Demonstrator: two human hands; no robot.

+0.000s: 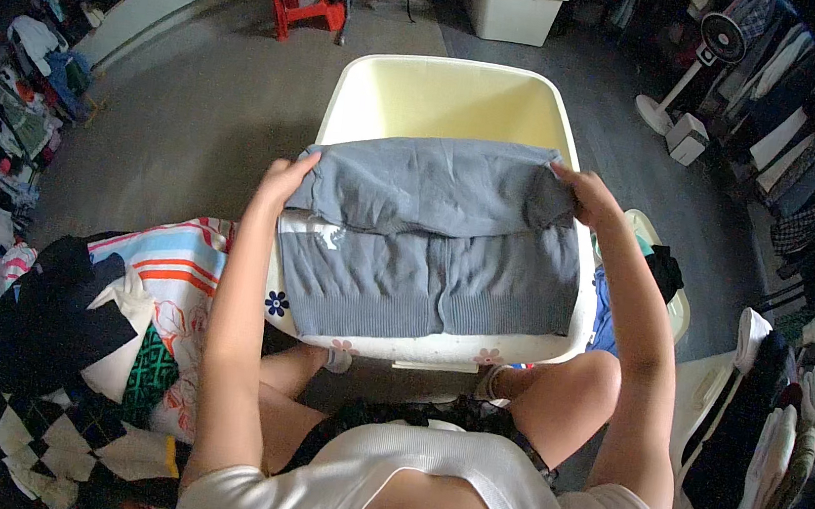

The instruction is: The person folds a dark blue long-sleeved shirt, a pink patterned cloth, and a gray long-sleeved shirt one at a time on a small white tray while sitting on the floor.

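A grey knit garment with ribbed hem (422,256) lies over the near part of a large pale plastic storage box (457,70), its upper part folded over towards me. My left hand (289,176) grips the fold's left end, thumb on top and fingers hidden beneath the cloth. At the right end, my right hand (584,191) pinches the same fold near the box's right rim. The far part of the box shows its bare pale yellow inside. Flower prints mark the near wall of the box, between my knees.
Heaped clothes (73,316) lie at my left; folded clothes (776,435) are at the right. A tray-like lid (681,313) holds dark and blue cloth. Farther off are a red plastic stool (306,9), a lidded bin (515,12), a standing fan (723,38) and hanging clothes (792,138).
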